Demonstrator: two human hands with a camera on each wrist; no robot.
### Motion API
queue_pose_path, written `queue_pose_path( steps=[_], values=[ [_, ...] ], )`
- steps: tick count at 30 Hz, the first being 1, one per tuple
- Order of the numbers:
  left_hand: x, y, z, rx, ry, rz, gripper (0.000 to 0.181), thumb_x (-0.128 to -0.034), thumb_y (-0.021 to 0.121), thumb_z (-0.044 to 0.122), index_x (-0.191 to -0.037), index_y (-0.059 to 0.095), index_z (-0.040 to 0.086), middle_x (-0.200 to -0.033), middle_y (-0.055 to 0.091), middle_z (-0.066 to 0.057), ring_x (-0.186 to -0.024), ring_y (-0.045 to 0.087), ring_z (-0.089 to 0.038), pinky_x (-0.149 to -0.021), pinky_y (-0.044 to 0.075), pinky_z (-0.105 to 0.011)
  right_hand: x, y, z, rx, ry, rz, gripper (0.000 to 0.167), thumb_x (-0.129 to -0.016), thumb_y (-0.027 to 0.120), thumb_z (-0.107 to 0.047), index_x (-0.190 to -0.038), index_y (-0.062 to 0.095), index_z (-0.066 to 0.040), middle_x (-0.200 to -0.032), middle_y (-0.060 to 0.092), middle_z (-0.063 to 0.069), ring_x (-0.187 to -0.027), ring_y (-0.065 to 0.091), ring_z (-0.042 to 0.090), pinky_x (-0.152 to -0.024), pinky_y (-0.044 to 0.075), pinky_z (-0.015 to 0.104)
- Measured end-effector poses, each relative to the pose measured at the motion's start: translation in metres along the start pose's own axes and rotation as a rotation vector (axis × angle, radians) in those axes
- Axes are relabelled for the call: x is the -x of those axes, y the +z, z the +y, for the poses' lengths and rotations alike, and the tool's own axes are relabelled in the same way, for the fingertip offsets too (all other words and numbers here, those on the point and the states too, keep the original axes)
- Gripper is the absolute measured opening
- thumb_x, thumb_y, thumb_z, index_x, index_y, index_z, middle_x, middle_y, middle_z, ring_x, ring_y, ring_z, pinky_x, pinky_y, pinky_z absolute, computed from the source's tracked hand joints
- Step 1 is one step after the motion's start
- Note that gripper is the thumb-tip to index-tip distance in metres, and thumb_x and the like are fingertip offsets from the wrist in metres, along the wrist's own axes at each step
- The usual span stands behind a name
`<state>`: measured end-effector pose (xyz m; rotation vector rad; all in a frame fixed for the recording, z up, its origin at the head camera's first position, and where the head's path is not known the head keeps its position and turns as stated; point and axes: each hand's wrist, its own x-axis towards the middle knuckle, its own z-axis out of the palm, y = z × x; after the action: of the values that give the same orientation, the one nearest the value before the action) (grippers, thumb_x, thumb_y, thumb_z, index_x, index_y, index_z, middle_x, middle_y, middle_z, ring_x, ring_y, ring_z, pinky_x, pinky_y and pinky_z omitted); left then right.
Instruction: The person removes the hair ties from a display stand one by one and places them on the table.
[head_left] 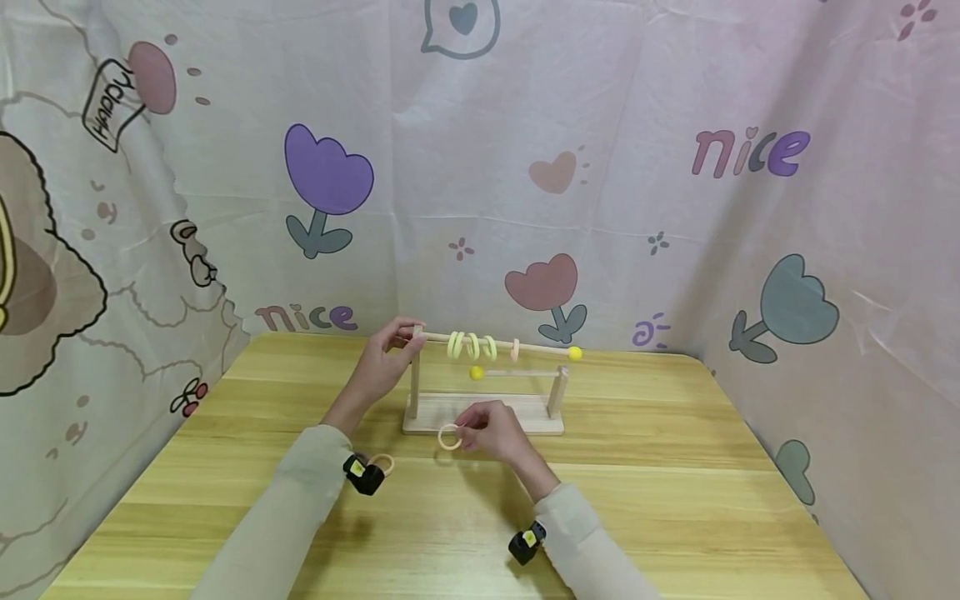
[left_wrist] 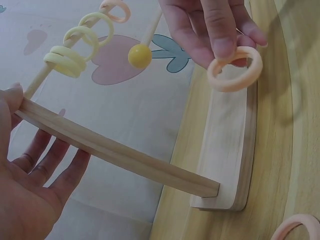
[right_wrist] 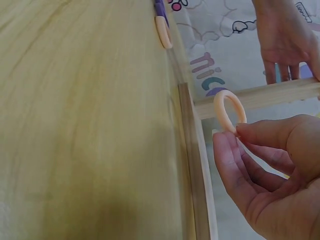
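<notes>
A wooden stand (left_wrist: pixel 225 145) has two posts, each bearing a horizontal rod. My left hand (head_left: pixel 382 362) holds the top of the left post (left_wrist: pixel 120 142), thumb on the near side and fingers behind. From that post the upper rod (head_left: pixel 543 349) runs right to a yellow ball (head_left: pixel 575 354). Several pale yellow rings (left_wrist: pixel 82 42) and one peach ring (left_wrist: pixel 120 12) hang on it. The lower rod (head_left: pixel 517 373), on the right post, ends in another yellow ball (head_left: pixel 476 373). Between thumb and fingertips my right hand (head_left: pixel 495 429) pinches a peach ring (right_wrist: pixel 220 112) before the base.
Another peach ring (head_left: pixel 386 457) lies on the wooden table (head_left: pixel 637 483) by my left wrist, and a purple ring (right_wrist: pixel 159 11) is beside it in the right wrist view. A patterned cloth (head_left: pixel 480 167) hangs behind the table.
</notes>
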<state>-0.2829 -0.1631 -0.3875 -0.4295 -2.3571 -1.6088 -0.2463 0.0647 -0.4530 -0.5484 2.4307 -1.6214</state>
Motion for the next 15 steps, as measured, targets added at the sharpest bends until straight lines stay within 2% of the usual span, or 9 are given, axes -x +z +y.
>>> queue_pose_path(
  steps=[2,9,13,15],
  values=[
    [0.001,0.0,0.005,0.001,-0.002,-0.004,0.031,-0.1068,0.057,0.019,-0.135,0.059,0.005,-0.119,0.062,-0.024,-0.111,0.058,-0.039,-0.087,0.047,-0.035,0.0,0.002,0.0,-0.004,0.008,-0.005,0.008,-0.09,0.072,0.006,-0.098,0.074,0.008,-0.088,0.075,0.025,-0.064,0.07,0.013,-0.065,0.062,0.032],
    [0.013,-0.004,0.039,-0.008,0.005,-0.016,0.03,-0.1062,0.056,0.014,-0.132,0.059,-0.001,-0.116,0.062,-0.026,-0.11,0.058,-0.039,-0.089,0.047,-0.033,-0.002,0.009,0.001,-0.01,0.028,-0.02,0.008,-0.091,0.072,0.005,-0.098,0.074,0.008,-0.086,0.075,0.022,-0.064,0.07,0.015,-0.065,0.062,0.032],
    [0.015,-0.004,0.042,-0.006,0.007,-0.013,0.03,-0.1061,0.056,0.014,-0.132,0.059,-0.001,-0.116,0.062,-0.026,-0.11,0.058,-0.038,-0.091,0.046,-0.034,-0.004,0.013,0.002,-0.005,0.032,-0.03,0.007,-0.091,0.072,0.005,-0.097,0.074,0.007,-0.085,0.075,0.022,-0.065,0.072,0.02,-0.064,0.062,0.033],
    [0.013,-0.004,0.038,-0.006,0.0,-0.013,0.03,-0.1063,0.056,0.014,-0.132,0.059,-0.001,-0.117,0.062,-0.027,-0.111,0.058,-0.039,-0.092,0.046,-0.035,-0.005,0.015,0.002,0.0,0.029,-0.037,0.007,-0.091,0.072,0.005,-0.097,0.074,0.007,-0.086,0.075,0.023,-0.065,0.072,0.023,-0.063,0.062,0.032]
  ],
)
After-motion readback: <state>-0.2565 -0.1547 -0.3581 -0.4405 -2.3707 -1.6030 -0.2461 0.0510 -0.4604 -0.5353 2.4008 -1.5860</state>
